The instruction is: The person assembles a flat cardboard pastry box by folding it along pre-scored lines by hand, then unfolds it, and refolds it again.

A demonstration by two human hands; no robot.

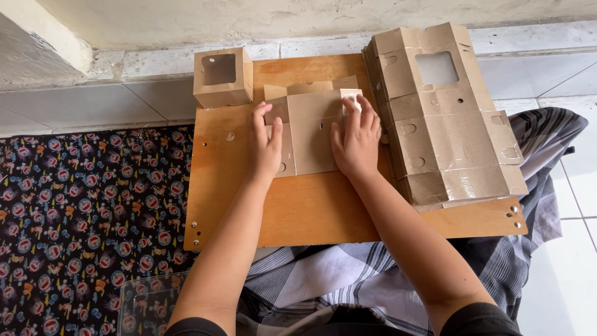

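One windowed cardboard box (222, 77) already assembled, standing at the far left corner of the wooden board (323, 211). One flat box blank (313, 129) mid-fold at board centre, pressed flat under left hand (266, 144) and right hand (355, 138), fingers extended, gripping nothing. Thick stack of unfolded blanks (444, 124) waiting at right; most work apparently left.

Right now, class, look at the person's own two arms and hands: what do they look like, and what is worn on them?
Both forearms are bare from wrist to above the elbow. The left hand and right hand wear no gloves, and no rings, watch or bracelet show. Short dark sleeves, black or near it, end at the upper arms.
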